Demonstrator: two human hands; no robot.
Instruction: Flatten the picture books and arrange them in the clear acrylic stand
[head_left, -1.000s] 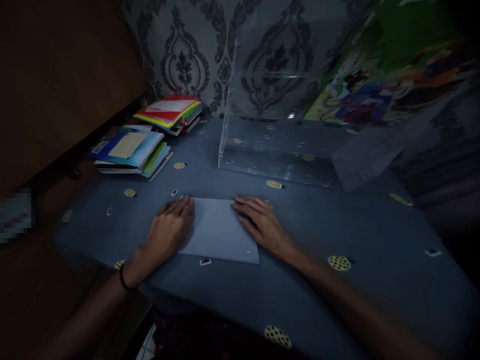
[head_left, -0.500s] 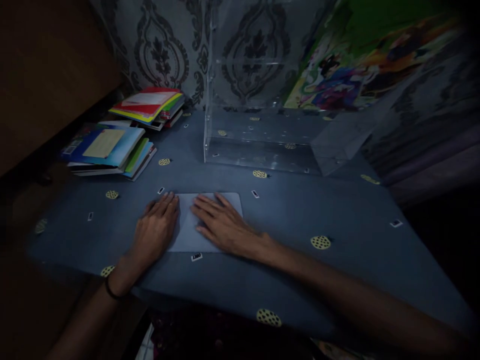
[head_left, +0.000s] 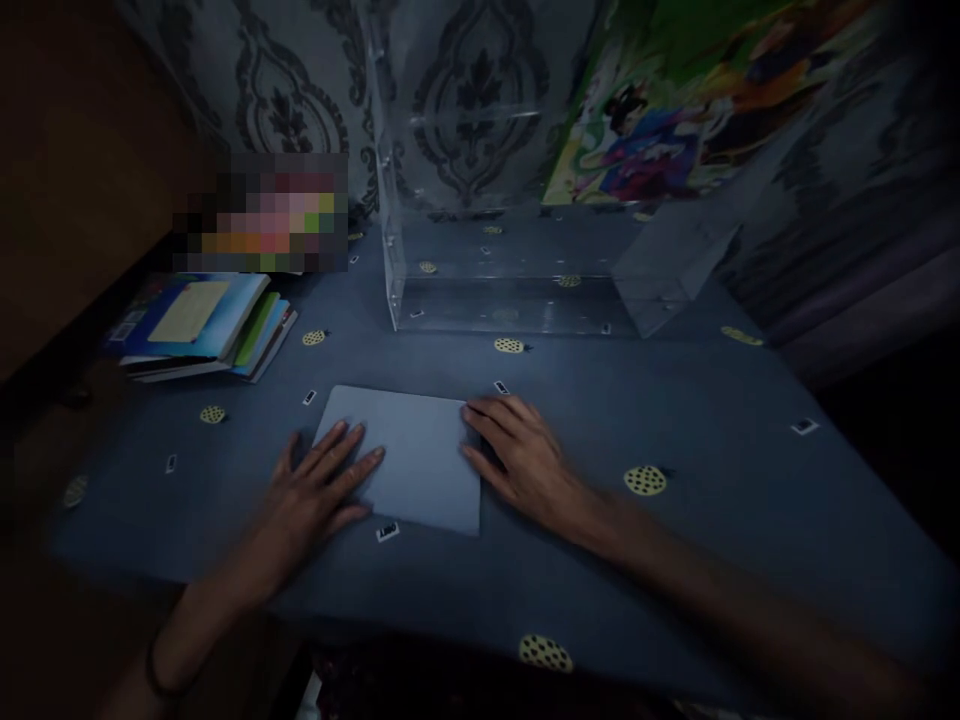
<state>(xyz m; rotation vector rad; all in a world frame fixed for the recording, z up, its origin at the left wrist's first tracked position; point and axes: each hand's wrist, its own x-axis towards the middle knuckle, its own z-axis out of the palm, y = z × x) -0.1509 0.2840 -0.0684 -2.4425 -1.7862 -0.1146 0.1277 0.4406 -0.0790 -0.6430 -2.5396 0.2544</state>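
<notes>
A pale, plain rectangular sheet point(head_left: 420, 465) lies flat on the patterned tablecloth, slightly turned; whether it is paper or a thin booklet I cannot tell. My left hand point(head_left: 319, 485) rests with fingers spread over its left part, a dark band around the wrist. At the opposite side, my right hand point(head_left: 525, 455) has its fingertips at the upper right corner and the right edge. Its fingers are stretched out, with a gap between thumb and forefinger.
Behind the sheet stands a clear acrylic rack point(head_left: 502, 300) with a colourful picture book point(head_left: 660, 130) in its upper right. Stacked books point(head_left: 202, 320) sit at the left, with a pixelated pile point(head_left: 266, 220) behind. The table's front edge point(head_left: 390, 625) runs close below.
My right hand has slid right, off the sheet's middle to its right edge. The left hand has spread its fingers onto the sheet, which is now turned a little. The view has shifted slightly.
</notes>
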